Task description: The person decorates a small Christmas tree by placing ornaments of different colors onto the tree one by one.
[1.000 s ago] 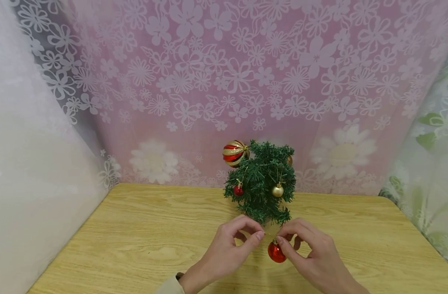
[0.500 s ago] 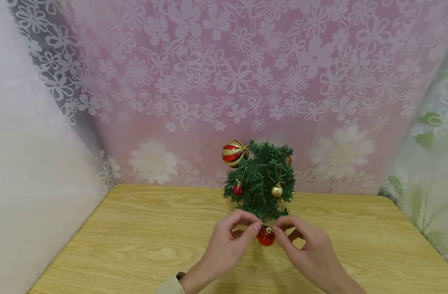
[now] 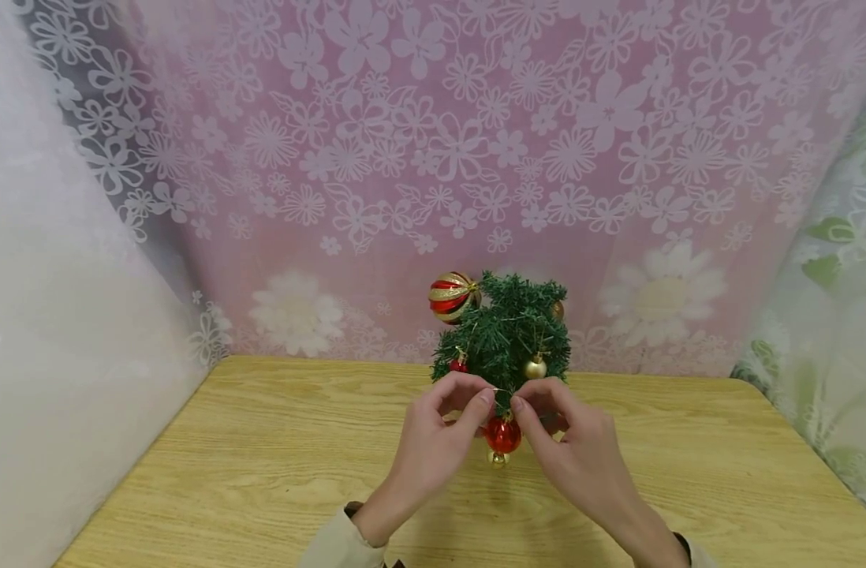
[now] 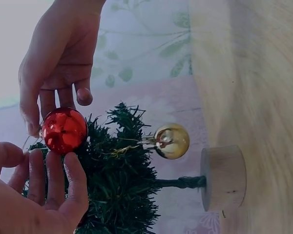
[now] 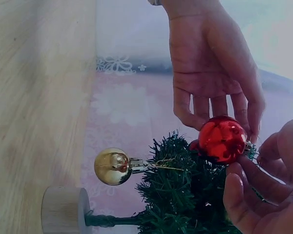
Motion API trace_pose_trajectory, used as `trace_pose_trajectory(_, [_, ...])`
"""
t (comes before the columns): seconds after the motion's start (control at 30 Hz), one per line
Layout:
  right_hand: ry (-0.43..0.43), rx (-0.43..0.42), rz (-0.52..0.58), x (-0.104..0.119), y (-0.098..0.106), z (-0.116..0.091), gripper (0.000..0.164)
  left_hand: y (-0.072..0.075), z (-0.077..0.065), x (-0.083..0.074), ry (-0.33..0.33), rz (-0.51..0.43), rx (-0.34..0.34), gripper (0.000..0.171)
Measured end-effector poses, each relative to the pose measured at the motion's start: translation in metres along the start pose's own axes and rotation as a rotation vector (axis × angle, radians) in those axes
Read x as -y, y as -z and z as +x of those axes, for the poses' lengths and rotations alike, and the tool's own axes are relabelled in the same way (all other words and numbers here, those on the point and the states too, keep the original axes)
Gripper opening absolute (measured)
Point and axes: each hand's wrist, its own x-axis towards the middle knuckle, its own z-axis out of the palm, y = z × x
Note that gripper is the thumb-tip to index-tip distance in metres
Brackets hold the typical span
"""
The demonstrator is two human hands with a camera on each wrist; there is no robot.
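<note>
A shiny red Christmas bauble (image 3: 502, 435) hangs by a thin gold thread (image 3: 502, 390) in front of a small green artificial tree (image 3: 518, 323). My left hand (image 3: 433, 438) pinches the thread between thumb and index finger, left of the bauble. From the other side, my right hand (image 3: 578, 442) pinches the thread with thumb and index finger. In the left wrist view, the red bauble (image 4: 64, 130) lies between both hands, close to the branches. A gold bauble (image 5: 112, 166) hangs low on the tree, above the round wooden base (image 5: 64, 209).
A large red-and-gold striped bauble (image 3: 454, 297) sits at the tree's upper left. A small gold bauble (image 3: 535, 368) and a partly covered small red one (image 3: 459, 364) hang on its front. The wooden table (image 3: 291, 442) meets a flowered pink cloth (image 3: 433, 173) behind.
Both hands have moved up and towards the tree with the red bauble, which now hangs beneath the fingertips. The hands now cover the lower branches, and a gold bauble shows below.
</note>
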Motion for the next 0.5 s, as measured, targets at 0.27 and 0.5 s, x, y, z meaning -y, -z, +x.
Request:
trace_pose_trajectory(0.27, [-0.045,-0.045,-0.004,-0.001,-0.007,0.011,0.009,-0.002,0.013,-0.004,-0.050,0.024,-0.074,0.013])
trace_pose_trajectory(0.5, [-0.071,-0.082,-0.033,-0.003,-0.012,0.020,0.006,-0.005,0.020,-0.006,-0.132,0.174,-0.152,0.011])
